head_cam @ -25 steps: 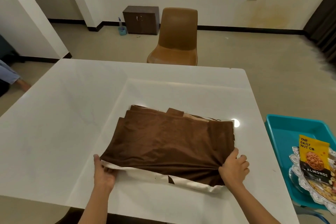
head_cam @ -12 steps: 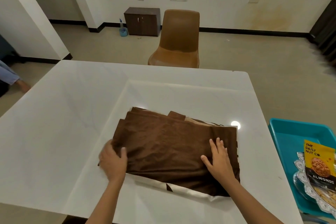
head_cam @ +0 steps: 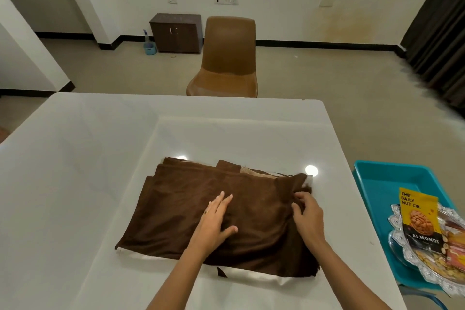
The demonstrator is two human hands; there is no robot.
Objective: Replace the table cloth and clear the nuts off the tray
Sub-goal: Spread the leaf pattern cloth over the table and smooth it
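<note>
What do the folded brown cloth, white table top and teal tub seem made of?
The brown cloth: soft matte fabric, perhaps suede-like; it creases and shows a cream backing. The table top: hard, glossy, perhaps stone or laminate; light spots reflect in it. The tub: likely smooth moulded plastic, evenly coloured, rounded rim.

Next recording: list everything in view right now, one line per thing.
table: one, white, foreground
cloth: one, brown with cream underside, folded on table's near side
chair: one, brown, beyond table's far edge
cabinet: one, dark brown, against far wall
tub: one, blue, floor left of cabinet
curtain: one, dark, far right
tray: one, teal, right of table
plate: one, silver, in tray's near end
almond packet: one, yellow and black, upright in plate
left hand: flat on cloth's middle
right hand: pinches cloth's right edge
</note>
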